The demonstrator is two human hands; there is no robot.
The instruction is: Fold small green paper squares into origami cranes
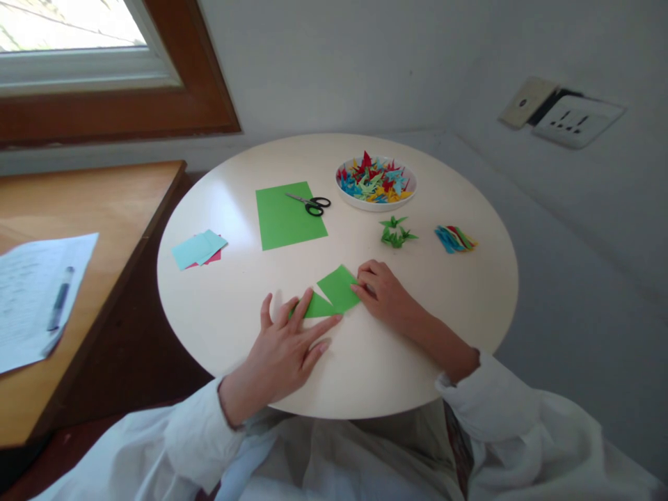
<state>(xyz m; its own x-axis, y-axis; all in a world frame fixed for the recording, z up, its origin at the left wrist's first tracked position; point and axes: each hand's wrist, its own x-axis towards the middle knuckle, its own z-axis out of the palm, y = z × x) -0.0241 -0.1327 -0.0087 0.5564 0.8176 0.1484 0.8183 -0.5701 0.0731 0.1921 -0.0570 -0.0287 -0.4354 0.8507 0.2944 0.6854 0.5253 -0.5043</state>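
Green paper [339,288] lies near the front of the round white table, with a narrow gap between its squarish right part and a smaller left part. Spread fingers of my left hand [289,337] rest flat on the left part and along the lower edge. At the paper's right edge, my right hand [385,292] pinches the green sheet between thumb and fingers. Behind them lies a larger green sheet [284,223], with black-handled scissors [309,202] across its right side. Several folded green paper cranes [396,236] sit beyond my right hand.
A white bowl [376,206] full of colourful paper cranes stands at the back. Folded paper strips [455,239] lie at the right, and light-blue paper squares [195,250] over red ones at the left. A wooden desk [136,188] holds written sheets [31,299] and a pen [61,298].
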